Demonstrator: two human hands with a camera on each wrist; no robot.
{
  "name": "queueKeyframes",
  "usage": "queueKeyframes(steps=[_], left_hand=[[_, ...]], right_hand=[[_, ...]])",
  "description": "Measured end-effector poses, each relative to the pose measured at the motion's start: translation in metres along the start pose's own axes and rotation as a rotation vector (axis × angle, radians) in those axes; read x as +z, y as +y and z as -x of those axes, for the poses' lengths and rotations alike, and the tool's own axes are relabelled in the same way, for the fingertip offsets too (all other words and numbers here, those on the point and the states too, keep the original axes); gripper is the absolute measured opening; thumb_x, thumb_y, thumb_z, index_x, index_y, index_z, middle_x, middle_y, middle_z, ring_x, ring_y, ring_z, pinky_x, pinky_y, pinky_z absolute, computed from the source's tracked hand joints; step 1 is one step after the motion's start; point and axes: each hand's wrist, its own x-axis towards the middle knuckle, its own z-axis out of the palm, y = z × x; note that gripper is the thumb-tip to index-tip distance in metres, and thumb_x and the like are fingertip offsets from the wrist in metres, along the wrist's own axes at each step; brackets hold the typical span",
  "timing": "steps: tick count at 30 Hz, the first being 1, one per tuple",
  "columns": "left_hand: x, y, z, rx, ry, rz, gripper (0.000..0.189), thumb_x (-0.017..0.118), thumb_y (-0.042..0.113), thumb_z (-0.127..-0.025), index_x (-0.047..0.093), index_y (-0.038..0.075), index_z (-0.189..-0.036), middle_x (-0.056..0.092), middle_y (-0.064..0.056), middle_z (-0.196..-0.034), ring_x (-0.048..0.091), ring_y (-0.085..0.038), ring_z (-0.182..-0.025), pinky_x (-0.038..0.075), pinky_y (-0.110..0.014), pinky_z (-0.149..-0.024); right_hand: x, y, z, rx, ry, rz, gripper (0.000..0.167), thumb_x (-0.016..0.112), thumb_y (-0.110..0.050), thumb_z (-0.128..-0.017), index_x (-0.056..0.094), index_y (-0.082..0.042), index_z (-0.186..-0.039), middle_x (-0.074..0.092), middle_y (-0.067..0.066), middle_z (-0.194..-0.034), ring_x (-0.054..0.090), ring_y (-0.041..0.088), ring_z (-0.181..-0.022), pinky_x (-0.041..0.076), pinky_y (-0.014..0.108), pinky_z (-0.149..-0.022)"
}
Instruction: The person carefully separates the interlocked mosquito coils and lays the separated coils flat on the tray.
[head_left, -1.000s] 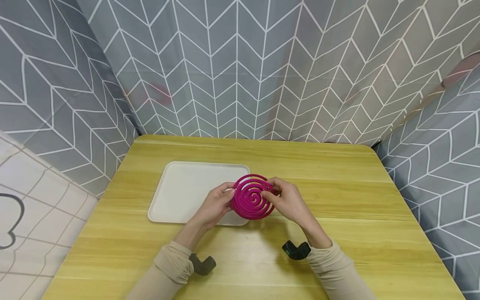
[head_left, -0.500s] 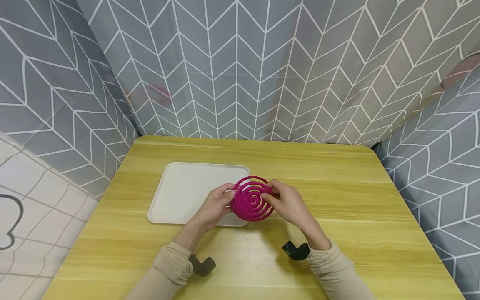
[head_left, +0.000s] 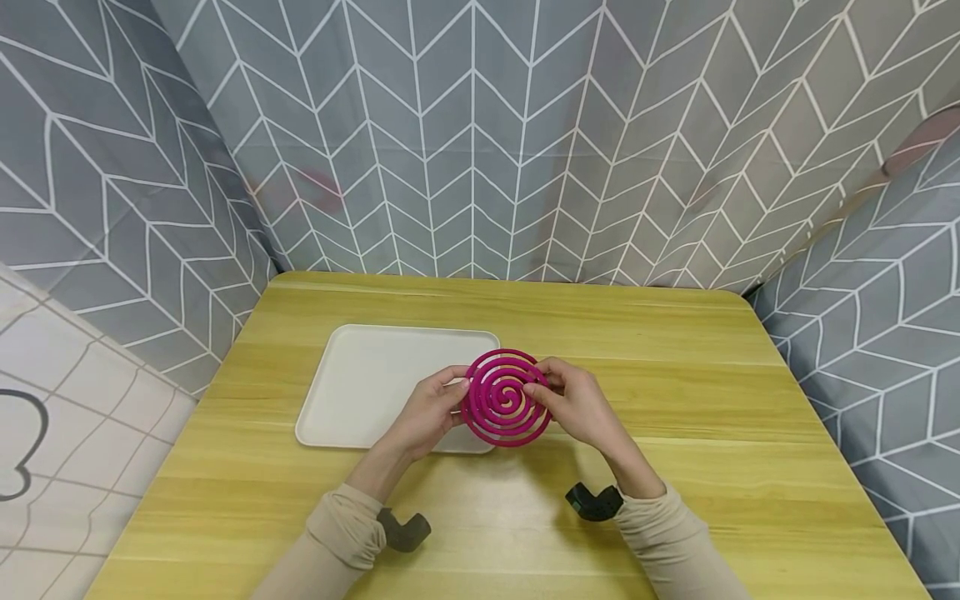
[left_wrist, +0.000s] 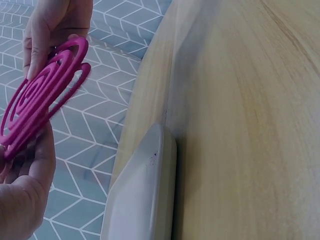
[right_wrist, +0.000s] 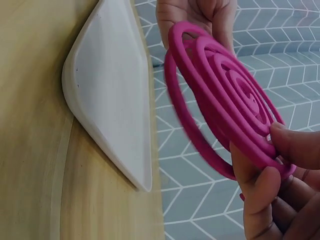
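Observation:
A magenta spiral coil [head_left: 504, 398] with several round turns is held up between the two hands, its face toward the head camera. On its left edge, the left hand [head_left: 431, 408] pinches the rim, thumb on the near face. The right hand [head_left: 579, 404] grips the opposite edge, its thumb reaching inward over the turns. In the right wrist view the spiral coil [right_wrist: 222, 95] has an outer loop hanging apart behind the flatter front turns. Seen from the left wrist, the spiral coil [left_wrist: 40, 97] is tilted and off the table. Some fingers are hidden behind it.
A white rectangular tray [head_left: 367, 383] lies on the wooden table [head_left: 675, 375], left of centre and partly behind the left hand and coil. Grey patterned curtains [head_left: 480, 150] hang along the back and sides. Black devices [head_left: 592, 502] are worn at both wrists.
The spiral coil has tilted slightly, so its rings look rounder and more evenly spaced from the head camera. Both hands keep their grip in nearly the same place. The tray has not moved.

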Motion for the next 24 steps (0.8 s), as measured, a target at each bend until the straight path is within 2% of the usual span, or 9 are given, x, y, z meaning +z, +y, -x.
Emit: queueKeyframes(steps=[5,11,14,18,24], left_hand=[[-0.002,0.002,0.0,-0.005,0.037,0.03,0.035,0.039,0.014,-0.106,0.045,-0.006,-0.134,0.071,0.007,-0.095,0.068,-0.007,-0.088,0.059,-0.027,-0.079],[-0.004,0.004,-0.001,-0.011,0.079,0.012,0.034,0.041,0.012,-0.105,0.046,-0.006,-0.134,0.068,0.005,-0.102,0.067,-0.007,-0.093,0.059,-0.03,-0.081],[-0.007,0.006,-0.001,-0.012,0.118,-0.042,0.034,0.042,0.011,-0.105,0.049,-0.004,-0.135,0.066,-0.003,-0.109,0.066,-0.009,-0.094,0.06,-0.031,-0.082],[-0.013,0.012,0.001,-0.011,0.18,-0.161,0.035,0.045,0.011,-0.104,0.052,-0.001,-0.135,0.062,-0.016,-0.12,0.065,-0.012,-0.097,0.059,-0.033,-0.083],[-0.033,0.016,0.009,-0.014,0.285,-0.308,0.035,0.05,0.013,-0.102,0.054,0.001,-0.135,0.064,-0.022,-0.124,0.067,-0.015,-0.098,0.059,-0.031,-0.082]], right_hand=[[-0.002,0.003,0.0,0.021,-0.006,-0.057,0.017,0.064,-0.015,-0.095,0.064,-0.004,-0.108,0.073,0.012,-0.083,0.062,0.01,-0.062,0.053,0.024,-0.054],[-0.006,0.007,0.0,0.067,0.017,-0.146,0.023,0.063,-0.016,-0.096,0.061,0.0,-0.111,0.073,0.018,-0.089,0.058,0.012,-0.06,0.053,0.027,-0.054],[-0.008,0.007,-0.001,0.105,0.042,-0.184,0.023,0.062,-0.017,-0.096,0.061,0.001,-0.111,0.073,0.019,-0.09,0.058,0.012,-0.059,0.053,0.028,-0.054],[-0.011,0.009,-0.002,0.157,0.085,-0.264,0.024,0.06,-0.016,-0.097,0.06,0.002,-0.112,0.072,0.019,-0.091,0.061,0.013,-0.061,0.055,0.03,-0.056],[-0.013,0.018,-0.006,0.248,0.13,-0.395,0.029,0.06,-0.02,-0.098,0.058,0.002,-0.116,0.074,0.004,-0.09,0.069,0.011,-0.069,0.058,0.029,-0.063]])
